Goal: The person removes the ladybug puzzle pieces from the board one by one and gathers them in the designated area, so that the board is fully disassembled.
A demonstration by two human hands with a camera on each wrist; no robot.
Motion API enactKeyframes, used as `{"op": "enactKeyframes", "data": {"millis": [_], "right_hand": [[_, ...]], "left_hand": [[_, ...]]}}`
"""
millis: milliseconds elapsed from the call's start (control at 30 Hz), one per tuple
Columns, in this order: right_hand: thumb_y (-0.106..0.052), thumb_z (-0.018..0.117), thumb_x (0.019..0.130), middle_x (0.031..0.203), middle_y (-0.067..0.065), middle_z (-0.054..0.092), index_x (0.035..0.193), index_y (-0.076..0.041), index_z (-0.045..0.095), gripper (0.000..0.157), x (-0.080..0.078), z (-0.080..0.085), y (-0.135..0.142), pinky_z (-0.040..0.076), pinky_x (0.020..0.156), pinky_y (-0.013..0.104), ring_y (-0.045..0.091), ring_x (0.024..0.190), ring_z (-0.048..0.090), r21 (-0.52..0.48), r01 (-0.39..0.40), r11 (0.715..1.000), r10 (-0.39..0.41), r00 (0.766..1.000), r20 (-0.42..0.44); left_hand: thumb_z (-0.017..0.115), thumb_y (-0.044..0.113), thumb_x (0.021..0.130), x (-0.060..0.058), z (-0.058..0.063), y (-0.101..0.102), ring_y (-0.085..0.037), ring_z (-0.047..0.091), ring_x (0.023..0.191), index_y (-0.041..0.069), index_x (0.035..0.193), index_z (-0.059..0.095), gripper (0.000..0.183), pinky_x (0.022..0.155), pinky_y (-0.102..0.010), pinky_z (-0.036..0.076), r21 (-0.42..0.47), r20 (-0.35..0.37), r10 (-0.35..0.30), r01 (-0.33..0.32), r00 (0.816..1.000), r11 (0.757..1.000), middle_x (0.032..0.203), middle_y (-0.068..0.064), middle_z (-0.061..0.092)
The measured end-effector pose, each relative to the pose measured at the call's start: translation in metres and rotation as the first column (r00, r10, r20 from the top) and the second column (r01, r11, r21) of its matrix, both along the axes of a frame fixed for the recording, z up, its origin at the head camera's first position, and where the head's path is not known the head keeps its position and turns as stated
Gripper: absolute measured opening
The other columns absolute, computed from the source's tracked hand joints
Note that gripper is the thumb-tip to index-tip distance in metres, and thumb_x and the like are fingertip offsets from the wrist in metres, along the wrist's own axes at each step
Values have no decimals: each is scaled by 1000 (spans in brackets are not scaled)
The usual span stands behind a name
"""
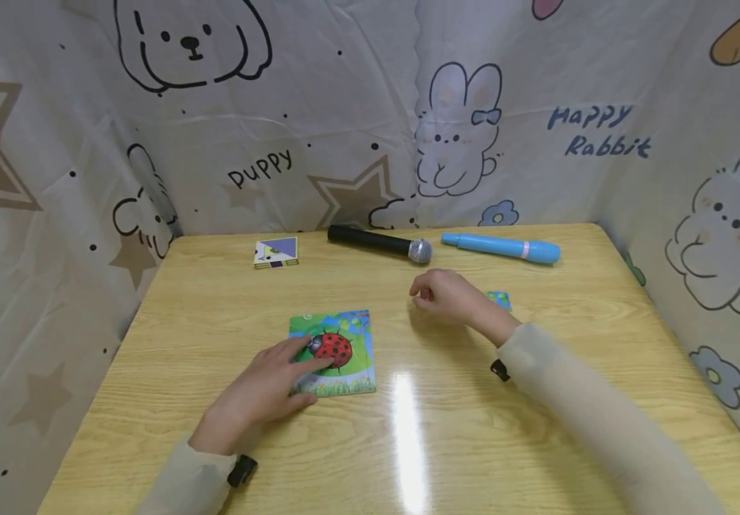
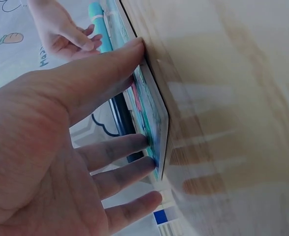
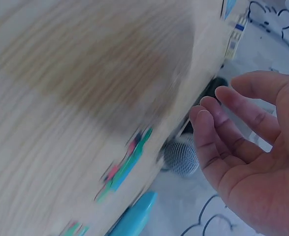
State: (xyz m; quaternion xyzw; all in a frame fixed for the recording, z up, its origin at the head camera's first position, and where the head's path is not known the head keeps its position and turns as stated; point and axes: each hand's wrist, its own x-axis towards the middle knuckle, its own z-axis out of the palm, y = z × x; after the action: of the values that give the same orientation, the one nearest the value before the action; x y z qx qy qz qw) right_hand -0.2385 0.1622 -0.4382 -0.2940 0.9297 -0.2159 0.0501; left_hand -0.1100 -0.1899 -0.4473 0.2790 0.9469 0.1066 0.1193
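A square ladybug picture puzzle (image 1: 359,357) lies flat on the table, left of the middle. My left hand (image 1: 265,383) rests on its left side with spread fingers, two of them over the ladybug; the left wrist view shows the thumb at the puzzle's edge. To the right, my right hand (image 1: 450,295) hovers over the table with loosely bent fingers and nothing visible between them. Just behind the right wrist is a small blue-green puzzle piece (image 1: 500,299), partly covered. In the right wrist view, a blurred colourful piece (image 3: 127,164) lies below that hand.
Along the back edge lie a black microphone (image 1: 370,240) with a silver head and a blue pen-shaped thing (image 1: 498,247). A small patterned box (image 1: 276,252) stands at the back left. Printed cloth (image 1: 344,107) walls the wooden table (image 1: 472,443) at the back and sides.
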Motion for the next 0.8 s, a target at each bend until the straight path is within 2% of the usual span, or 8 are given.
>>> {"op": "enactKeyframes", "data": {"millis": [400,500,633,800], "right_hand": [[-15,68,100,96,5,72,112,-7,79,18,10,-7,-47,55,78,36,15,82,61,-3,-111,994,111,994,18],[-17,69,100,106,6,73,114,-8,79,19,13,-9,-62,57,84,37,17,91,64,-16,-155,988,156,987,37],[-18,70,101,123,10,73,123,-6,76,26,19,-11,-85,58,99,40,23,111,69,-35,-233,972,235,969,82],[-20,68,102,136,15,69,134,-2,69,37,29,-13,-112,49,115,45,30,128,65,-27,-325,945,326,939,111]], "left_hand": [[75,37,98,11,-5,0,-45,39,153,26,154,55,61,119,-68,37,2,-41,-2,2,999,1000,167,-20,39],[72,35,100,16,-5,2,-45,39,153,23,154,56,57,119,-67,37,14,-34,2,-2,999,1000,168,-19,38],[70,32,102,21,-4,4,-44,41,152,21,153,57,54,120,-65,37,20,-32,17,-16,999,1000,168,-16,40],[74,21,99,25,-5,2,-41,47,148,22,150,60,52,116,-64,42,32,-75,1,1,997,999,163,-16,47]]}}
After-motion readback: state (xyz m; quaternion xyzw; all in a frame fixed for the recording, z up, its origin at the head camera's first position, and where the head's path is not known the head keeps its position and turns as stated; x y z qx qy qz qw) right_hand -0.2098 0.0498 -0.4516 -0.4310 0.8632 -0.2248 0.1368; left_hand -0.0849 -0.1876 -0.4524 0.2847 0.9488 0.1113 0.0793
